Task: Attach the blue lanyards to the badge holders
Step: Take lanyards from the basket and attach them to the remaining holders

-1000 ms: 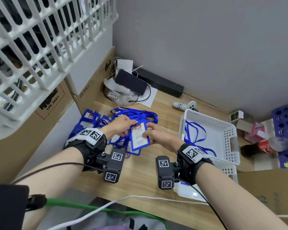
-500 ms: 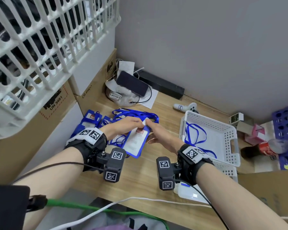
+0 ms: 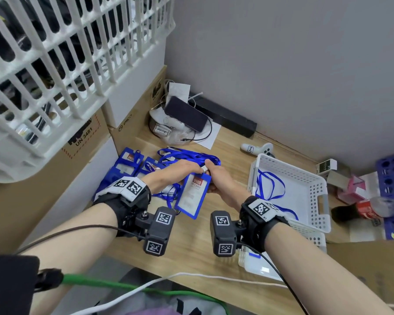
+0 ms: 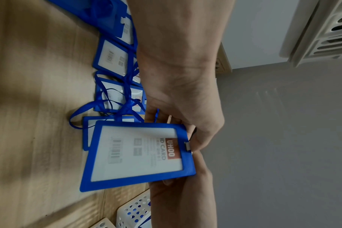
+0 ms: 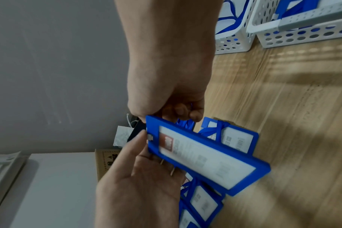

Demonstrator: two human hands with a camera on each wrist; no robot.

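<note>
Badge holder (image 3: 192, 195) hangs above the wooden table (image 3: 191, 253), lifted clear of it between both hands, long axis running from about one o'clock down to seven o'clock in the head view. Its red-labelled top end with the small clear clip tab (image 4: 187, 146) points away from the person; the bottom end points back toward them. Left hand (image 3: 179, 171) pinches at the top edge by the tab, thumb and fingers curled. Right hand (image 3: 216, 178) grips the same top end from the three o'clock side, fingers curled behind the holder. More blue holders (image 3: 129, 163) and tangled blue lanyards (image 3: 187, 155) lie on the table at eleven o'clock. White basket (image 3: 314, 192) with one lanyard inside stands at three o'clock.
</note>
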